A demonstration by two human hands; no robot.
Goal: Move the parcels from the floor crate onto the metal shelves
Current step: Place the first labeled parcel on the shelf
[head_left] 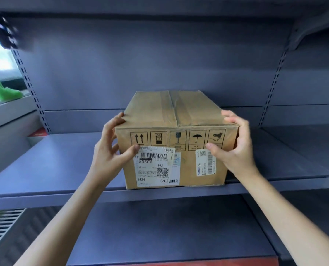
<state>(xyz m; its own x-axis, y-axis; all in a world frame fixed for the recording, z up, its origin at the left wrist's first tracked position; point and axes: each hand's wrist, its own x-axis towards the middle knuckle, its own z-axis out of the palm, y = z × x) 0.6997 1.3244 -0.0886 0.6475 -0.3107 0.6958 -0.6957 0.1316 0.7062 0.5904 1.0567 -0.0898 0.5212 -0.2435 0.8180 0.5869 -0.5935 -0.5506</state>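
Parcel (176,139), taped cardboard, resting at front edge of metal shelf (64,160), gripped at both upper front corners: left hand (110,150) and right hand (234,146) curled, thumbs pressed on labelled face, forearms outstretched.

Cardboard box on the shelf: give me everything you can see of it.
The cardboard box is brown, creased, and taped shut along its top seam. Its front face carries a row of printed handling symbols, a large white shipping label at lower left and a smaller barcode sticker at right. It sits upright on the metal shelf, its front near the shelf's edge. The left hand and right hand grip its upper front corners.
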